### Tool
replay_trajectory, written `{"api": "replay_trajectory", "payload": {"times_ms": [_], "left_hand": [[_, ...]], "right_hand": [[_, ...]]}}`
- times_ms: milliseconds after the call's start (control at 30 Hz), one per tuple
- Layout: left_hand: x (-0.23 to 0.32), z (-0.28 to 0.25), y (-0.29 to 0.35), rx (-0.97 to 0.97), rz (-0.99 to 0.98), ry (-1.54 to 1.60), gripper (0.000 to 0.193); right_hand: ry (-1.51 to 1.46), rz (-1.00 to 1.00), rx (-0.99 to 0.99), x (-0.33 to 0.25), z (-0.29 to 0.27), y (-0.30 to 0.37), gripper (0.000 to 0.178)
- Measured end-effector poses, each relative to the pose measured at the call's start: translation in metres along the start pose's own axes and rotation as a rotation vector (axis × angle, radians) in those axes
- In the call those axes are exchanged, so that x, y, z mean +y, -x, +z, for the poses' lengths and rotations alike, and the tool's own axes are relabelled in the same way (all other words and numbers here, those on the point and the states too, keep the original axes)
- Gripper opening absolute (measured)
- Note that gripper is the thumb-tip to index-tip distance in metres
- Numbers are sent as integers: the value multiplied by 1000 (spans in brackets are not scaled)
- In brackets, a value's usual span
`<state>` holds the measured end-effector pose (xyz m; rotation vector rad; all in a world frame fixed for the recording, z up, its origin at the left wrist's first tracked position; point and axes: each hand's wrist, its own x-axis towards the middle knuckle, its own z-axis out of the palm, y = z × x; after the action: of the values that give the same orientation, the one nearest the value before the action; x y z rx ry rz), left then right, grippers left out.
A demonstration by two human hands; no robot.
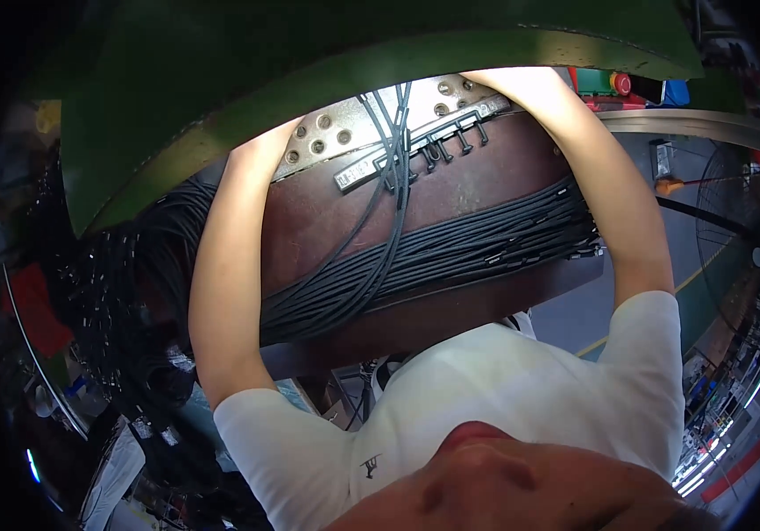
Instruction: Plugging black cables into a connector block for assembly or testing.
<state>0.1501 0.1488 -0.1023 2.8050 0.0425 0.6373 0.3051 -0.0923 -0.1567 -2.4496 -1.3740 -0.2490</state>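
Observation:
Both my forearms reach up and away under a dark green machine cover (380,55), which hides my left hand and my right hand from the wrists on. Between the arms, a few black cables (400,168) run out from beneath the cover, across a metal plate with round holes (325,133). They cross a metal bar (359,173) that carries several black hook-like pieces (451,142). Below it, a thick bundle of black cables (451,243) lies across the dark red-brown tabletop (309,226), with small metallic ends toward the right.
Many more black cables (123,292) hang in a mass at the left. A red push button (621,84) sits at the far right beside the cover. A wire-caged fan (743,239) stands on the right, near an orange-handled tool (668,187).

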Motion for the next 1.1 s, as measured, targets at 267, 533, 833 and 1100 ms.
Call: {"api": "replay_trajectory", "payload": {"times_ms": [267,533,833,1100], "left_hand": [[-11,-8,1,-1,103,-83,28],[5,-5,2,41,-20,-17,26],[-6,8,-1,-87,86,10,25],[-16,27,11,262,197,-16,29]], "right_hand": [[-43,5,36,-13,-14,7,26],[-67,25,82,-40,-23,-8,23],[-15,7,31,-16,6,-13,27],[-88,-10,58,12,11,6,27]]}}
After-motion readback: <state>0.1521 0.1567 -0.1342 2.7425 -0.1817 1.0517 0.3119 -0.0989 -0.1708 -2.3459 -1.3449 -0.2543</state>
